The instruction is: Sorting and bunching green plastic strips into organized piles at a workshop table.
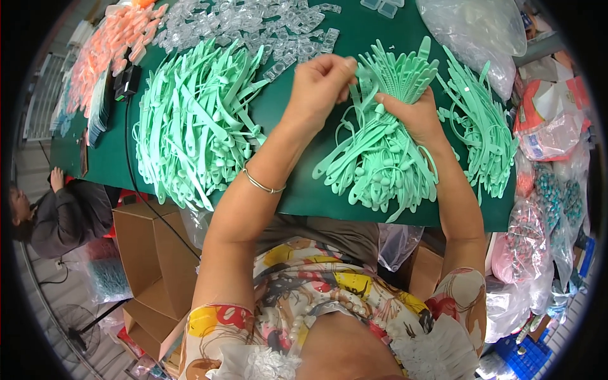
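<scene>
My right hand is wrapped round a thick bundle of mint-green ridged plastic straps. Their toothed ends fan out above my thumb, while looped ends with small round knobs spread below over the table. Just left of those toothed ends, my left hand is closed with its fingertips pinched together. Whatever the pinch holds, if anything, is hidden. A large loose pile of the same straps lies left of my left forearm. Another, narrower pile of green straps lies to the right of my right hand.
Clear plastic clips and peach-coloured pieces cover the far left of the green table. A black cable runs over its edge. Plastic bags crowd the right, cardboard boxes the lower left. Another person is at far left.
</scene>
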